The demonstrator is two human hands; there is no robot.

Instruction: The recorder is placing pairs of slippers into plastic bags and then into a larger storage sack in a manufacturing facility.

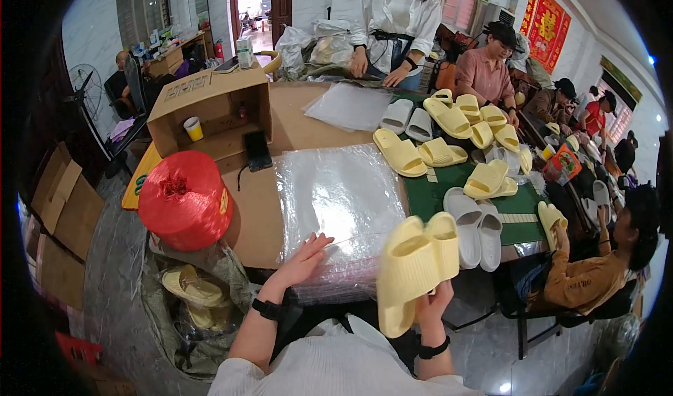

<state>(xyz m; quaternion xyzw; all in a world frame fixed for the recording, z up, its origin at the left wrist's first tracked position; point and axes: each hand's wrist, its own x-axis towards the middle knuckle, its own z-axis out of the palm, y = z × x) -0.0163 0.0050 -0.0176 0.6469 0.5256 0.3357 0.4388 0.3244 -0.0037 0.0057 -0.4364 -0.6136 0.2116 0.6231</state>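
Observation:
My right hand (436,303) grips a pair of pale yellow slide slippers (413,266), held up at the front edge of the table with their ribbed straps showing. The slippers are slightly blurred. A stack of clear plastic bags (336,186) lies flat on the table before me, its near end hanging over the edge. On the left side of that stack rests my left hand (305,259), fingers stretched out, holding nothing I can see. Just right of the held pair, two light grey slippers (471,224) lie side by side on the green table surface.
Several yellow slippers (452,119) crowd the right side. A red roll of plastic twine (186,200), a black phone (257,151) and an open cardboard box (210,105) stand left. A sack (158,312) holding bagged slippers sits below. Other people work around the tables.

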